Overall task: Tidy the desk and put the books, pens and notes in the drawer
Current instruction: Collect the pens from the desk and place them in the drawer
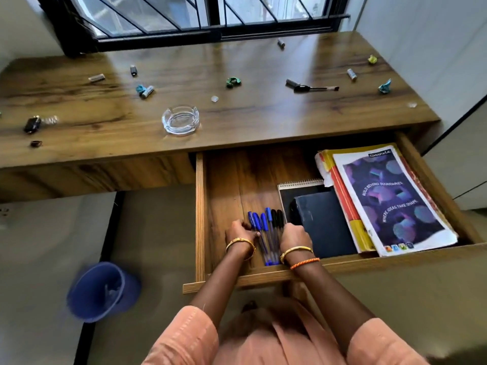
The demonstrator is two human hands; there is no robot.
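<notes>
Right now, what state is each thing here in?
Wooden drawer: pulled open.
Blue and black pens: lying side by side in the drawer.
Left hand: at the pens' left side.
Right hand: at their right side.
Purple-covered notebook: closed, atop the stack.
Glass ashtray: upright, looks empty.
Blue bucket: blurred, on the floor.

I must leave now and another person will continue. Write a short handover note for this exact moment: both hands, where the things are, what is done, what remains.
Left hand and right hand: both inside the open drawer, one on each side of the row of pens, squaring it; neither clearly grips a pen.
Books and notepads lie stacked at the drawer's right.
Done: books, pens, notes are in.
Left: the desk carries a glass ashtray, crumpled wrappers and small bits. A blue bin stands on the floor at the left. Then close the drawer.
</notes>
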